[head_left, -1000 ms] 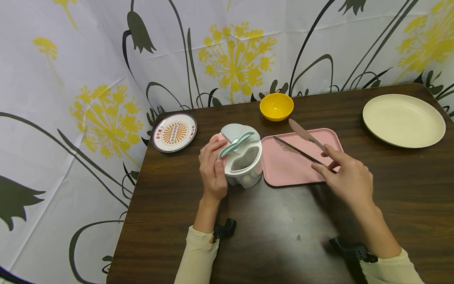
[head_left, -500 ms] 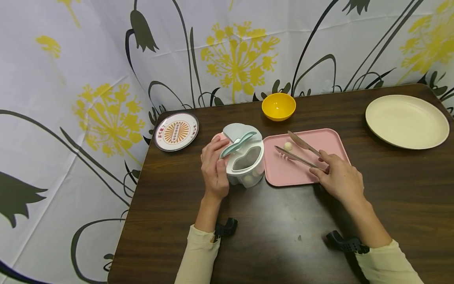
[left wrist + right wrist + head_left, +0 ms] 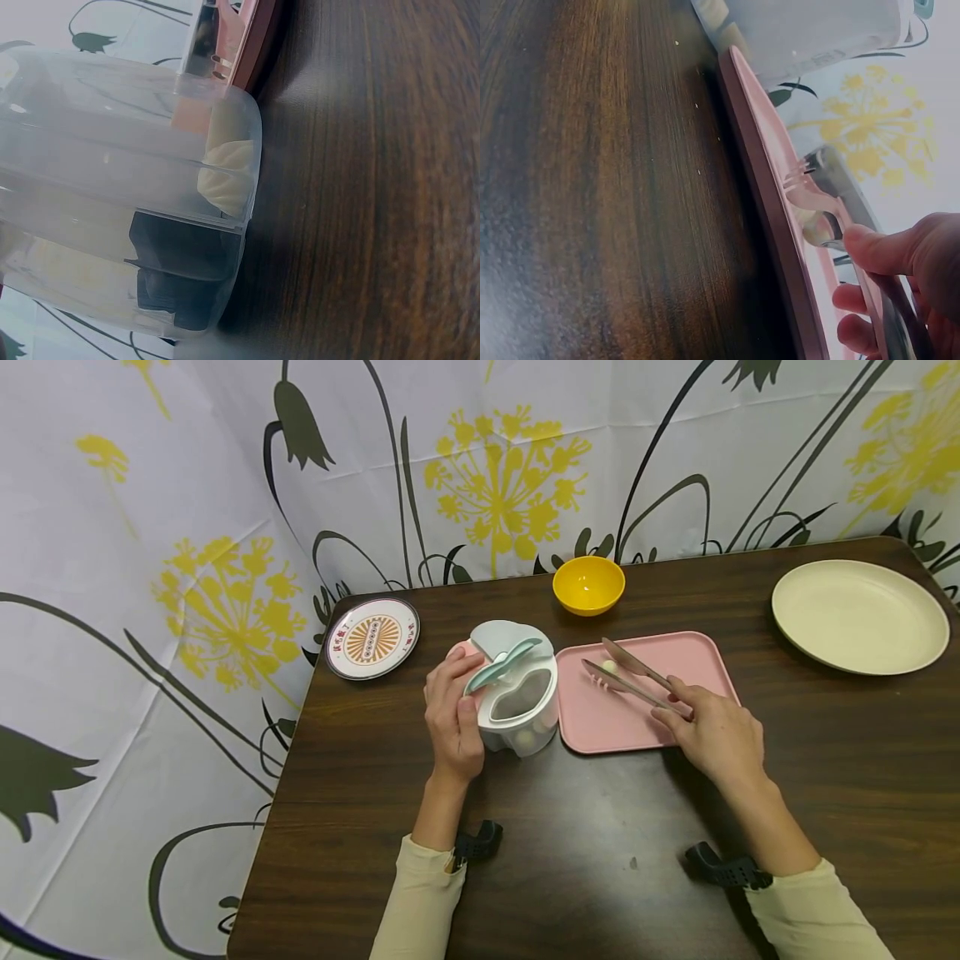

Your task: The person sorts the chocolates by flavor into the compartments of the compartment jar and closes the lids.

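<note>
My left hand (image 3: 453,718) holds the side of a multi-compartment storage container (image 3: 536,731) with clear walls and pink, white and teal lids; one front compartment is uncovered. Through its wall in the left wrist view I see a cream-white, swirl-shaped piece (image 3: 229,176). My right hand (image 3: 716,731) grips metal serving tongs (image 3: 633,691) low over a pink tray (image 3: 686,652). Between the spread tong tips sits a small cream-white piece (image 3: 610,667) on the tray. In the right wrist view, thumb and fingers pinch the tongs, whose one tip is fork-shaped; whether the tips touch the piece I cannot tell.
Behind the tray stands a yellow bowl (image 3: 588,586). A small patterned plate (image 3: 372,639) lies at the back left, a large cream oval plate (image 3: 860,617) at the back right. A floral cloth (image 3: 495,485) hangs along the table's far edge.
My right hand has lowered the tongs to the tray, shifting slightly left. The tong tips have drawn closer together on either side of the small piece, hidden earlier. My left hand keeps its place.
</note>
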The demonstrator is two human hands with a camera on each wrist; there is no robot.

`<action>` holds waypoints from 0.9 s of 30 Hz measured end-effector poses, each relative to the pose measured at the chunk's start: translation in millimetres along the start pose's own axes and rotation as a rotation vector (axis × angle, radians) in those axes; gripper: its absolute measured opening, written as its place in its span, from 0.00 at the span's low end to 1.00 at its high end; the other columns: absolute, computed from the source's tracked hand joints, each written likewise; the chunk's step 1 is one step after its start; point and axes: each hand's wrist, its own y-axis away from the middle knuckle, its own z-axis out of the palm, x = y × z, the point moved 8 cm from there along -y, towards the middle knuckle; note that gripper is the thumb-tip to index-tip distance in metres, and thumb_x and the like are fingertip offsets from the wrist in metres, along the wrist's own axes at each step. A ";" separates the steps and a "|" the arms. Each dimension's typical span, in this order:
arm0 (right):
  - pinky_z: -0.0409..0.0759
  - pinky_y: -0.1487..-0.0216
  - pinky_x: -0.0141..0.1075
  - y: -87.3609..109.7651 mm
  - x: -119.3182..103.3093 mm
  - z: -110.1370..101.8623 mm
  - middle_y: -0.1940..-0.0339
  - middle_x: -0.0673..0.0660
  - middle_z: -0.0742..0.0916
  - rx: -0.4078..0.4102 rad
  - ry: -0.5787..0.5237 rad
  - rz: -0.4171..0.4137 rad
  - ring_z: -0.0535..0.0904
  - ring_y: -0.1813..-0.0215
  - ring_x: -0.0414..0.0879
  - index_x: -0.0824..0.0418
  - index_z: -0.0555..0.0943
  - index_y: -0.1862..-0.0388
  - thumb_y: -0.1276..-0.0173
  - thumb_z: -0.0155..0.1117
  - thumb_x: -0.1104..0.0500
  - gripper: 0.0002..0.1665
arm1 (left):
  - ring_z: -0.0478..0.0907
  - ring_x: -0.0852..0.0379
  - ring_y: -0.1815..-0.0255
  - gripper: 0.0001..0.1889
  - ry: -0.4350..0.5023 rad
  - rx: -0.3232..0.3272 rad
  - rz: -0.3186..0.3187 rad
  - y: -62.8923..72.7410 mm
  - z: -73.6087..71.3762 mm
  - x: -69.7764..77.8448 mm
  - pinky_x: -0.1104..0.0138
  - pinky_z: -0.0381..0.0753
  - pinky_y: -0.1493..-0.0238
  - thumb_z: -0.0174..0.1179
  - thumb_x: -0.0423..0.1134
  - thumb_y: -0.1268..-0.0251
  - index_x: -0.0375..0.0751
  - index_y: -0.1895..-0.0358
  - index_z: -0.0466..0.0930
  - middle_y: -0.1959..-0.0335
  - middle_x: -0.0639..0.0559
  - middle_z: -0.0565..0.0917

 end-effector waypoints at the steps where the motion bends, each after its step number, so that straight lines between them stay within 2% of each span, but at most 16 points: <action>1: 0.68 0.77 0.50 -0.3 -0.2 -0.2 0.70 0.55 0.88 0.001 0.003 0.001 0.76 0.75 0.55 0.55 0.80 0.38 0.40 0.73 0.49 0.31 | 0.72 0.37 0.38 0.24 0.001 0.000 0.001 -0.1 0.0 0.1 0.45 0.61 0.37 0.39 0.46 0.27 0.33 0.53 0.83 0.50 0.41 0.83; 5: 0.68 0.77 0.49 -0.1 0.0 -0.6 0.74 0.56 0.87 0.011 0.013 0.009 0.75 0.76 0.55 0.54 0.82 0.39 0.39 0.72 0.49 0.28 | 0.72 0.38 0.38 0.25 0.000 0.000 0.002 -0.2 0.1 -0.1 0.45 0.61 0.36 0.39 0.46 0.27 0.34 0.53 0.83 0.50 0.41 0.83; 12: 0.68 0.76 0.49 1.8 2.5 -1.1 0.63 0.61 0.88 0.025 0.029 0.018 0.77 0.73 0.59 0.53 0.82 0.40 0.38 0.70 0.49 0.27 | 0.72 0.38 0.38 0.25 -0.003 -0.001 0.001 1.0 -0.2 -0.4 0.46 0.61 0.36 0.39 0.46 0.27 0.34 0.53 0.83 0.50 0.41 0.83; 17: 0.67 0.78 0.49 2.9 3.5 -1.8 0.61 0.62 0.88 0.048 0.023 0.005 0.78 0.74 0.60 0.52 0.83 0.41 0.38 0.71 0.49 0.26 | 0.72 0.38 0.38 0.25 -0.003 -0.002 0.001 1.6 0.0 -1.1 0.47 0.61 0.36 0.39 0.46 0.27 0.34 0.53 0.83 0.50 0.41 0.83; 21: 0.68 0.78 0.50 4.9 4.0 -3.0 0.65 0.62 0.88 0.074 0.021 -0.011 0.79 0.73 0.61 0.52 0.84 0.42 0.38 0.71 0.49 0.25 | 0.72 0.37 0.38 0.24 0.002 -0.003 0.004 1.5 0.2 -1.1 0.46 0.61 0.36 0.39 0.46 0.27 0.34 0.53 0.83 0.50 0.40 0.83; 27: 0.62 0.81 0.44 6.8 1.8 -11.2 0.83 0.54 0.81 0.116 0.012 -0.031 0.70 0.82 0.53 0.52 0.84 0.43 0.40 0.73 0.49 0.25 | 0.72 0.36 0.39 0.25 0.005 0.002 0.011 -0.1 -0.3 0.3 0.44 0.61 0.36 0.39 0.46 0.27 0.33 0.53 0.83 0.51 0.40 0.83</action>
